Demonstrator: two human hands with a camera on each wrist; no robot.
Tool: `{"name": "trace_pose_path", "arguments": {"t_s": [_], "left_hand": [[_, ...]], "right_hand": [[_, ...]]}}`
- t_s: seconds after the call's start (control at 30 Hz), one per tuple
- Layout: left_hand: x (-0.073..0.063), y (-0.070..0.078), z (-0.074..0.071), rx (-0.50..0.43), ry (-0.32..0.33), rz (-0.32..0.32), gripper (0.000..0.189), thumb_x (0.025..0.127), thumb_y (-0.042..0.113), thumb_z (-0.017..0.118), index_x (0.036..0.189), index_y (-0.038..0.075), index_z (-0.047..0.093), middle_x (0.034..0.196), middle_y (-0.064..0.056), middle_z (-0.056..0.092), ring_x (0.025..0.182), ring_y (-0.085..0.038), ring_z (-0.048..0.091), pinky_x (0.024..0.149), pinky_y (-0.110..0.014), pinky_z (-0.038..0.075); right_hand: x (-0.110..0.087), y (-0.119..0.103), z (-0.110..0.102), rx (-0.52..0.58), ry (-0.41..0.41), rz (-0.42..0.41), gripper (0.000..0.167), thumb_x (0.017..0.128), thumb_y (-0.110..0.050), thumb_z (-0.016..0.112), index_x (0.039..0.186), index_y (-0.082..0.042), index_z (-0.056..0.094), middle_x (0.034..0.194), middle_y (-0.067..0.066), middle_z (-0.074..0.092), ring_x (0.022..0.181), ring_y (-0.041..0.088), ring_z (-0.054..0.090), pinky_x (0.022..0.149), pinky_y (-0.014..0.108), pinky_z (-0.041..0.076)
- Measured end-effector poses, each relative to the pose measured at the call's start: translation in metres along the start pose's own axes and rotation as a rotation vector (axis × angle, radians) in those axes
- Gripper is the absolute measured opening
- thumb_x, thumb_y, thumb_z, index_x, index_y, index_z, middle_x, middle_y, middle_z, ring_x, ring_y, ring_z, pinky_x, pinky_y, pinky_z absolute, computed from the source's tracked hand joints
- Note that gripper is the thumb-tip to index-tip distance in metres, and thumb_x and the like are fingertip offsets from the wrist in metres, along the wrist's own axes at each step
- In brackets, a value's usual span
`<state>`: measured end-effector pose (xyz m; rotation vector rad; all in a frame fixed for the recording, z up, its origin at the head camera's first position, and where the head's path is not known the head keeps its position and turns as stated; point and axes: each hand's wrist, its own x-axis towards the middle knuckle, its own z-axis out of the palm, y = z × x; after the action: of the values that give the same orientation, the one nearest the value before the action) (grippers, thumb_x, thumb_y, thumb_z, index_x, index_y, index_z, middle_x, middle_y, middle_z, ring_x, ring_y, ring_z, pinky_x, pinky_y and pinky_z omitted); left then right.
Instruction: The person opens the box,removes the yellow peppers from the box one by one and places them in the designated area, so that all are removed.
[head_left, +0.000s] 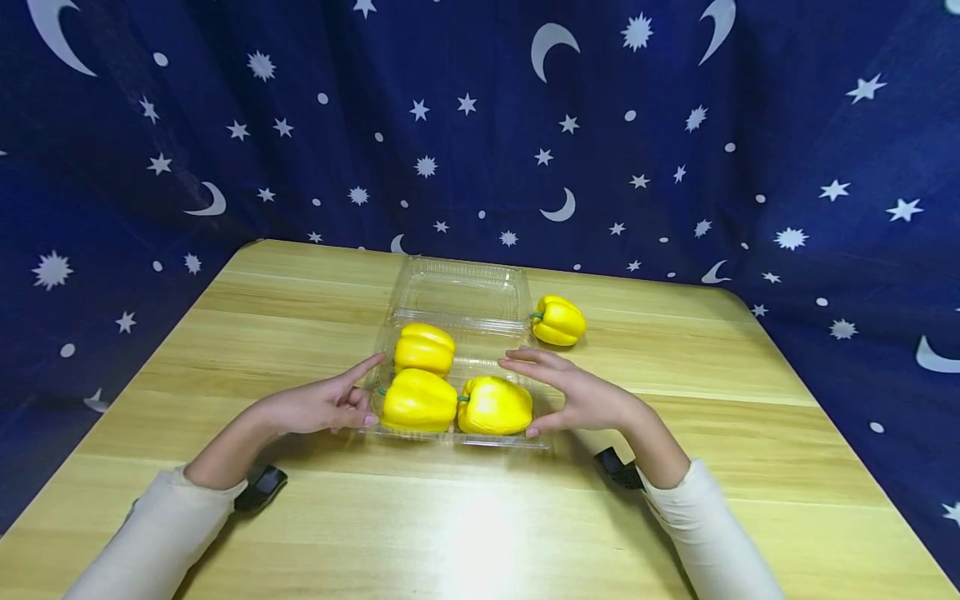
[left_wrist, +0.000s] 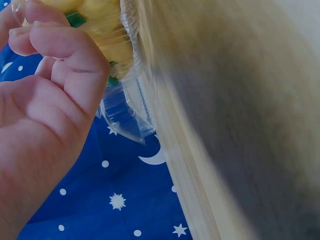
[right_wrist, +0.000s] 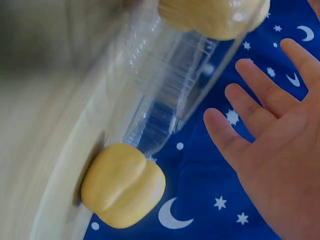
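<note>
A clear plastic clamshell box [head_left: 465, 440] lies with its lid [head_left: 461, 287] folded back. Three yellow bell peppers sit in its base: a rear left pepper [head_left: 424, 348], a front left one [head_left: 418, 401] and a front right one [head_left: 496, 406]. At the left side is my left hand [head_left: 322, 404], index finger stretched along the edge, thumb by the front corner, other fingers loosely bent. My right hand [head_left: 577, 390] spreads its fingers at the right side, thumb near the front right pepper; in the right wrist view its straight fingers [right_wrist: 255, 110] stand apart from the box.
A fourth yellow bell pepper [head_left: 558, 321] lies on the wooden table [head_left: 480, 517], right of the lid. A dark blue curtain [head_left: 480, 150] with white moons and stars hangs behind the table. Black straps with devices [head_left: 260, 489] sit on both wrists.
</note>
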<state>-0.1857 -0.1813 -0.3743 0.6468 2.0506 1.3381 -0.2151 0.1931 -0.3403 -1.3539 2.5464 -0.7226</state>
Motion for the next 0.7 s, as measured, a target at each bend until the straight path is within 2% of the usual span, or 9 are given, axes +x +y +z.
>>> {"name": "trace_pose_path", "arguments": {"t_s": [0.2, 0.43, 0.57, 0.7], "left_hand": [[0.0003, -0.0004, 0.0001, -0.004, -0.003, 0.001, 0.09, 0.09, 0.019, 0.057, 0.145, 0.008, -0.013, 0.076, -0.004, 0.048, 0.056, -0.01, 0.04, 0.049, -0.026, 0.034], [0.0001, -0.0007, -0.0003, -0.005, -0.002, 0.004, 0.09, 0.09, 0.019, 0.057, 0.145, 0.009, -0.012, 0.076, -0.004, 0.048, 0.056, -0.01, 0.04, 0.049, -0.026, 0.035], [0.0006, -0.001, -0.0005, 0.002, -0.001, 0.003, 0.09, 0.09, 0.019, 0.058, 0.145, 0.01, -0.012, 0.075, -0.004, 0.048, 0.055, -0.009, 0.039, 0.049, -0.026, 0.034], [0.0009, -0.0012, -0.0006, 0.004, -0.002, -0.004, 0.09, 0.09, 0.019, 0.058, 0.145, 0.01, -0.012, 0.076, -0.004, 0.048, 0.055, -0.009, 0.04, 0.049, -0.026, 0.035]], "right_hand": [[0.0022, -0.0023, 0.0063, 0.018, -0.032, -0.011, 0.081, 0.071, -0.035, 0.075, 0.14, -0.017, 0.036, 0.144, 0.012, 0.033, 0.132, 0.031, 0.03, 0.102, 0.055, 0.028], [0.0039, -0.0023, 0.0085, -0.033, -0.036, -0.018, 0.071, 0.078, -0.028, 0.071, 0.139, -0.017, 0.037, 0.143, 0.01, 0.036, 0.131, 0.029, 0.034, 0.101, 0.054, 0.029], [0.0049, -0.0037, 0.0091, -0.052, -0.047, -0.007, 0.074, 0.076, -0.026, 0.073, 0.14, -0.018, 0.036, 0.143, 0.01, 0.035, 0.131, 0.029, 0.033, 0.101, 0.054, 0.028], [0.007, -0.0063, 0.0099, -0.081, -0.043, -0.002, 0.077, 0.074, -0.031, 0.074, 0.14, -0.018, 0.036, 0.143, 0.01, 0.035, 0.13, 0.029, 0.035, 0.1, 0.054, 0.029]]}}
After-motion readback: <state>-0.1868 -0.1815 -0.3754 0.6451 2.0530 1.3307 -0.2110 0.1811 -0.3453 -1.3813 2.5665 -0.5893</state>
